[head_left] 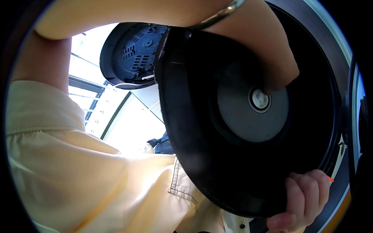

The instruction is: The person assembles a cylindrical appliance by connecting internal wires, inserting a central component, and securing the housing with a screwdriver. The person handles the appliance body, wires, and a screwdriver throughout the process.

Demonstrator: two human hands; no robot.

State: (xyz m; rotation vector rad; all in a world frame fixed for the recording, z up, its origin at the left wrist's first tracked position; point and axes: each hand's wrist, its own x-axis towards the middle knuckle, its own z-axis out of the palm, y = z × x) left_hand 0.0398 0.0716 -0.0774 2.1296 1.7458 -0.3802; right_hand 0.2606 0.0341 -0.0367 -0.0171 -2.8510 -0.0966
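In the head view, the fingertips of the left hand (pixel 282 77) are being lost in deep shadow; whether it is being kept open or closed cannot be told. It is being held inside a large, round black housing (pixel 176 128), just at the silver button (pixel 260 99); whether the button is being touched or gripped is not being shown clearly. The housing's far rim is being partly covered by the left forearm (pixel 155 11). By the right hand (pixel 305 200), curled and gripping, the lower right rim is being held, while the wrist is being cut off by the lower edge.

Within the tilted housing, one grey round plate (pixel 237 116) is being seen, with the one button being ringed at its centre; the surrounding wall is being darkened. Behind, to the left, one slotted dark cover (pixel 134 56) is being partly hidden. One metal bracelet (pixel 219 16) is being worn on the left arm.
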